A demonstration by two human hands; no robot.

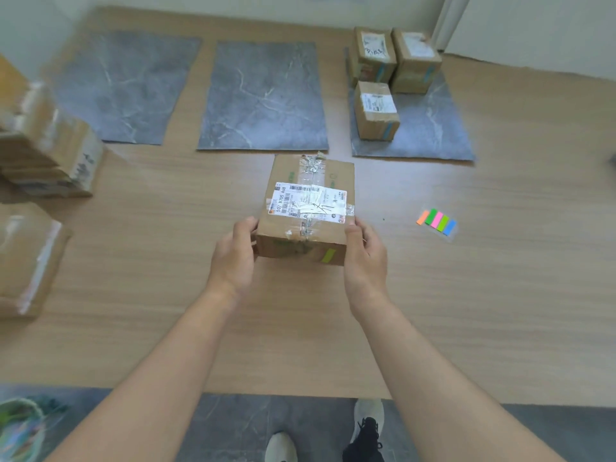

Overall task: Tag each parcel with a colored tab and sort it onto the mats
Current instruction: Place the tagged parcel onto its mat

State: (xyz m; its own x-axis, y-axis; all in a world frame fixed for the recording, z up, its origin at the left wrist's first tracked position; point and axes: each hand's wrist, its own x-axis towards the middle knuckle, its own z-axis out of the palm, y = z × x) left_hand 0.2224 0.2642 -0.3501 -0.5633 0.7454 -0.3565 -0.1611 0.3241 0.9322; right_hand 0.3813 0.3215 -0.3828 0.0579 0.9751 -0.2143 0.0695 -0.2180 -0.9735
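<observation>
Two hands hold a tagged cardboard parcel at the middle of a wooden table, with grey mats beyond.

Nearest, the left hand (233,258) and right hand (365,258) grasp the parcel (308,208) by its near corners, thumbs on top. A green tab (328,255) sits on its near face. The taped box looks stiff and fairly light, and is best held by opposite sides. A sheet of coloured tabs (436,222) lies at 3 o'clock. Farther off, the middle mat (263,95) lies at 12 o'clock and the right mat (433,135), bearing three sorted parcels (376,110), at 1 o'clock.

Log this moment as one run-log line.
held: parcel | grip: left hand and right hand at near corners | tag: green tab on near side | right mat: three boxes | tab sheet: on table
</observation>
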